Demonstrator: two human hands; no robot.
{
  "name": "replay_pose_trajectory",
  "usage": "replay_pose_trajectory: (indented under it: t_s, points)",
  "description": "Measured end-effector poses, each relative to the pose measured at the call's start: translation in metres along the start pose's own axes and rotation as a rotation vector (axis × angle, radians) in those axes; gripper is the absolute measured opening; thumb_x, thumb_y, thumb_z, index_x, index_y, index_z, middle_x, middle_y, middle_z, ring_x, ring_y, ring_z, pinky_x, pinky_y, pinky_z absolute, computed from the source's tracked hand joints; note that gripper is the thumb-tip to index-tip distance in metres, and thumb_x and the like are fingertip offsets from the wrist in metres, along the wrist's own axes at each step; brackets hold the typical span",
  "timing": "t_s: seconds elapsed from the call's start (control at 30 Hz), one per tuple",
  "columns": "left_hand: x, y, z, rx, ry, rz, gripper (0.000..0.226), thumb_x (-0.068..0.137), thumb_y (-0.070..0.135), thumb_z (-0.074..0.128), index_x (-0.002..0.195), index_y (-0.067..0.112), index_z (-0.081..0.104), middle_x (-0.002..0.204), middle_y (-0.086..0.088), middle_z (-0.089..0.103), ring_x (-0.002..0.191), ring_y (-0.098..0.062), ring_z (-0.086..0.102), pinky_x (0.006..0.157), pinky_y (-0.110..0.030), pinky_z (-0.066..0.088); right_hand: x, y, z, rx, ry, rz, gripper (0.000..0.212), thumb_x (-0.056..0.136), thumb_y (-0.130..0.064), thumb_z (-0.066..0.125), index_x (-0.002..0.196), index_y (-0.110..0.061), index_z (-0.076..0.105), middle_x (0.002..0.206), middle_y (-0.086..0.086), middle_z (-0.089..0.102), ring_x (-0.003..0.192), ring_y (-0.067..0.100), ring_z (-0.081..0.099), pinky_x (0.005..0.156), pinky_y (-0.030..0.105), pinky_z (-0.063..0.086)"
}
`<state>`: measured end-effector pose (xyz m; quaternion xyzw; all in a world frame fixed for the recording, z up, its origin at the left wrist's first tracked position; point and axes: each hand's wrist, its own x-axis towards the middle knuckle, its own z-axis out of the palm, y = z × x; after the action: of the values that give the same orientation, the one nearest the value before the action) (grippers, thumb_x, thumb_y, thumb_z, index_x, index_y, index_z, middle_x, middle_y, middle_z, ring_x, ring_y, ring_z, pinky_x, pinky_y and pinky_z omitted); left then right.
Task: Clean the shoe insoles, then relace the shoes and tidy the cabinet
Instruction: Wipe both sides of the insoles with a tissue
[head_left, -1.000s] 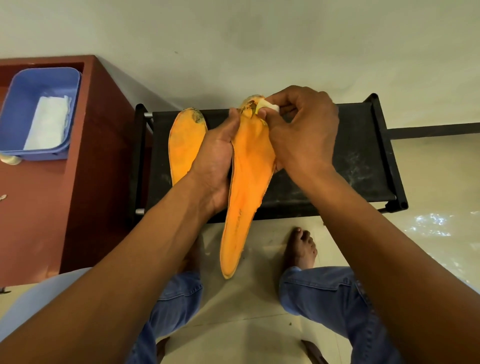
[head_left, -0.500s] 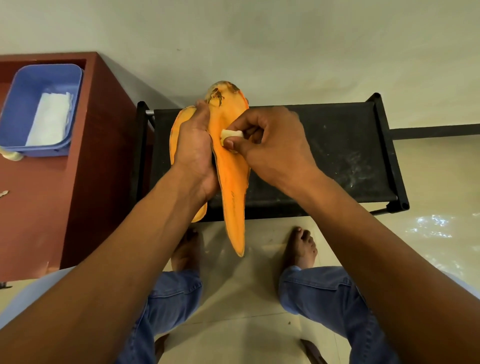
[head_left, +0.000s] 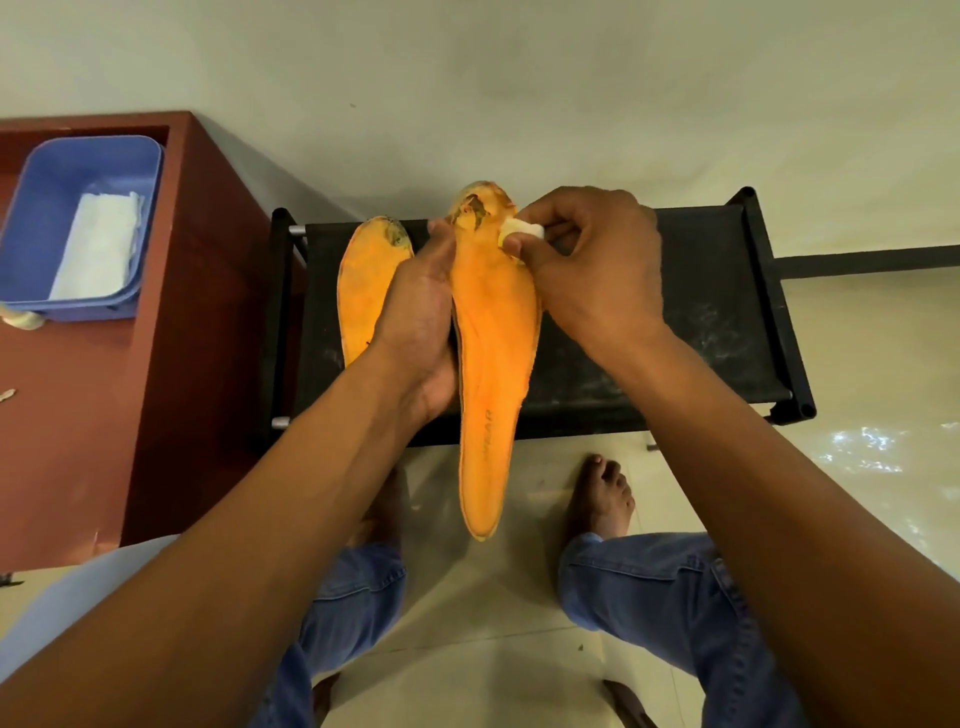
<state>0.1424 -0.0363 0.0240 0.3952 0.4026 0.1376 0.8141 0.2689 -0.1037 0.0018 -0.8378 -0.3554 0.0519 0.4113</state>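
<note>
Insoles are our concern: one long orange insole (head_left: 491, 353) stands upright over the black fabric rack (head_left: 675, 332), gripped along its edge by our left hand (head_left: 415, 322), fingers curled around it. We should keep it braced and rub firmly at the dark, frayed patch near the top. Its foam looks soft, matte and worn. A second insole (head_left: 363, 291) lies flat on the rack behind. Our right hand (head_left: 597, 265) pinches a small white wipe (head_left: 522, 231), folded and slightly yellowed, against the upper edge
</note>
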Motion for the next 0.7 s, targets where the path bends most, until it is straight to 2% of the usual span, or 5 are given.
replay_pose_trajectory:
  t_s: [0.07, 0.17, 0.27, 0.37, 0.7]
  points:
    - [0.007, 0.005, -0.008, -0.035, 0.019, 0.04, 0.063, 0.11, 0.056, 0.024, 0.133, 0.013, 0.066, 0.12, -0.014, 0.075, 0.109, -0.03, 0.073, 0.099, -0.048, 0.057, -0.005, -0.006, 0.002, 0.03, -0.102, -0.015, 0.011, 0.084, -0.029, 0.081, 0.095, -0.026, 0.08, 0.088, -0.01, 0.074, 0.08, 0.008, 0.067, 0.078, 0.04, 0.06]
    - [0.015, 0.015, -0.018, -0.147, 0.023, 0.081, 0.072, 0.11, 0.056, 0.019, 0.142, 0.006, 0.06, 0.139, -0.019, 0.063, 0.111, -0.029, 0.069, 0.095, -0.044, 0.059, -0.015, -0.014, 0.009, 0.091, -0.2, -0.027, 0.01, 0.083, -0.028, 0.083, 0.092, -0.026, 0.08, 0.085, -0.013, 0.073, 0.079, 0.004, 0.067, 0.079, 0.038, 0.06]
    - [0.021, 0.023, -0.027, -0.253, 0.061, 0.126, 0.072, 0.11, 0.056, 0.018, 0.144, 0.006, 0.056, 0.142, -0.013, 0.063, 0.127, -0.031, 0.064, 0.103, -0.051, 0.053, -0.023, -0.02, 0.018, 0.129, -0.253, -0.03, 0.01, 0.082, -0.028, 0.084, 0.09, -0.026, 0.08, 0.084, -0.014, 0.074, 0.079, 0.004, 0.068, 0.08, 0.038, 0.061]
    - [0.024, 0.028, -0.033, -0.289, 0.081, 0.165, 0.067, 0.11, 0.053, 0.017, 0.142, 0.008, 0.055, 0.142, -0.012, 0.064, 0.128, -0.033, 0.063, 0.102, -0.051, 0.054, -0.028, -0.024, 0.023, 0.142, -0.272, -0.042, 0.011, 0.083, -0.028, 0.083, 0.092, -0.024, 0.08, 0.088, -0.012, 0.074, 0.082, 0.007, 0.069, 0.081, 0.039, 0.061]
    - [0.008, 0.008, -0.009, -0.032, -0.028, 0.004, 0.061, 0.109, 0.057, 0.027, 0.129, 0.014, 0.067, 0.116, -0.013, 0.076, 0.107, -0.028, 0.074, 0.092, -0.045, 0.06, -0.017, -0.007, 0.014, -0.148, 0.085, -0.118, 0.007, 0.086, -0.027, 0.08, 0.089, -0.023, 0.077, 0.085, -0.004, 0.07, 0.084, 0.017, 0.061, 0.077, 0.032, 0.05]
